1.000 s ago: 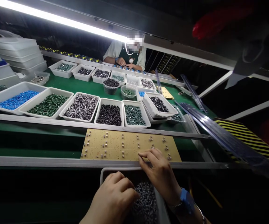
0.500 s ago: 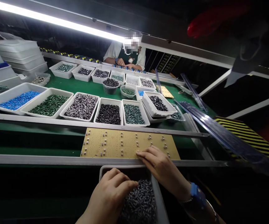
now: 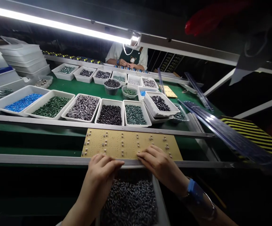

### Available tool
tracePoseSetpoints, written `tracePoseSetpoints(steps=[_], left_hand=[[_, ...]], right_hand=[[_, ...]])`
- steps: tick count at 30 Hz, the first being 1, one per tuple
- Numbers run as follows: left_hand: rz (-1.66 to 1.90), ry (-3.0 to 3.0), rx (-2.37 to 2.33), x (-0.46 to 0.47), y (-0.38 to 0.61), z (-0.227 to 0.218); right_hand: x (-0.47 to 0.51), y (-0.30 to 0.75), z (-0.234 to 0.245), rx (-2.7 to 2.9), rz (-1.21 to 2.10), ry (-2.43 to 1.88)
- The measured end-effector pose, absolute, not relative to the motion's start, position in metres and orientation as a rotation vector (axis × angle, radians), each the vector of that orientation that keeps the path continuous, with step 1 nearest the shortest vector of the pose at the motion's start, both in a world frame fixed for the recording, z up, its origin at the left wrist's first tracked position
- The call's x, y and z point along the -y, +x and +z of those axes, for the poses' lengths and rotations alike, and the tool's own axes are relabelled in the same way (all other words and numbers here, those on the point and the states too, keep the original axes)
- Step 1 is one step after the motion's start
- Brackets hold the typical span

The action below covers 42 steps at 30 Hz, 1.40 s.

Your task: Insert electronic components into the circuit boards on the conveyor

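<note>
A tan circuit board [image 3: 113,144] with rows of small silvery parts lies between two metal rails in front of me. My right hand [image 3: 158,163] rests over its lower right part, fingertips together on the surface near the front edge. Anything under those fingertips is hidden. My left hand [image 3: 101,171] is at the near rail, just below the board's lower left part, thumb and fingers pressed together. Whatever it pinches is too small to make out. Below both hands sits a bin [image 3: 160,201] filled with small dark cylindrical components [image 3: 131,201].
Beyond the far rail [image 3: 56,122] stand white trays of blue parts [image 3: 24,102], green parts [image 3: 52,106] and dark parts [image 3: 109,115]. Clear plastic tubes [image 3: 211,121] lie at the right. Stacked white trays [image 3: 25,58] are at the left. A co-worker [image 3: 128,58] sits opposite.
My left hand has risen from the bin of dark components to the near rail, moving left and forward. My right hand stays at almost the same spot on the board.
</note>
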<state>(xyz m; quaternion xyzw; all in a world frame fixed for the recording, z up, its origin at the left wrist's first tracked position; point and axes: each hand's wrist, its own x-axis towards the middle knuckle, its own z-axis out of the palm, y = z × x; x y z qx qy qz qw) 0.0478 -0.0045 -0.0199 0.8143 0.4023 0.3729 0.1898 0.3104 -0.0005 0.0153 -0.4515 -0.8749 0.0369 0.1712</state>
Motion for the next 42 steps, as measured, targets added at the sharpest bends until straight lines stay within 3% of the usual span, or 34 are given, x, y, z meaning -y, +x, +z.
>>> tracePoseSetpoints(steps=[7,14,23,42], left_hand=[[0.895,2.285,-1.377,-0.013,0.051,-0.012],[0.813,2.306,-1.491,-0.016,0.068,0.005],[0.659,2.359,-1.583,-0.012,0.074,0.009],[0.758,2.471,-1.291,-0.026,0.058,0.003]], right_hand=[[0.013,0.309,0.011,2.375,0.048,-1.164],[0.052,0.283,-0.008,2.565,0.4,-1.066],[0.056,0.282,-0.01,2.56,0.442,-1.088],[0.056,0.285,-0.011,2.217,0.589,-1.042]])
